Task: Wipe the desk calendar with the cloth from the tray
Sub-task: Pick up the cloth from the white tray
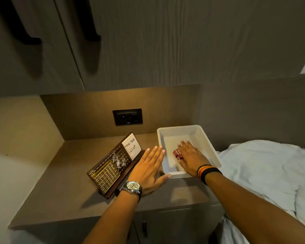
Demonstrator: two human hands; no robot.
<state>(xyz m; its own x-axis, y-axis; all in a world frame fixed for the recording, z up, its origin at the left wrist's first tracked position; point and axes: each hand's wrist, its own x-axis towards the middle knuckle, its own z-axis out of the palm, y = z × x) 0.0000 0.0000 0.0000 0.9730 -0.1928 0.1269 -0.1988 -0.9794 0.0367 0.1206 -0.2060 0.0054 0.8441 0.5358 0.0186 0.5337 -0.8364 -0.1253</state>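
Note:
A dark wooden desk calendar [111, 167] leans back on the bedside shelf, with a white "To Do List" note at its upper right and white specks on its face. To its right stands a white tray [206, 138]. A small reddish cloth [176, 153] lies inside the tray. My right hand [190, 157] lies flat over the cloth, fingers spread, and hides most of it. My left hand [148, 168], wearing a watch, rests open on the shelf between calendar and tray, its thumb touching the tray's near left corner.
A black wall socket [127, 117] sits in the back panel above the shelf [60, 191]. Wardrobe doors with dark handles [26, 39] hang above. A bed with white bedding [264, 169] adjoins the shelf on the right. A cabinet front lies below the shelf edge.

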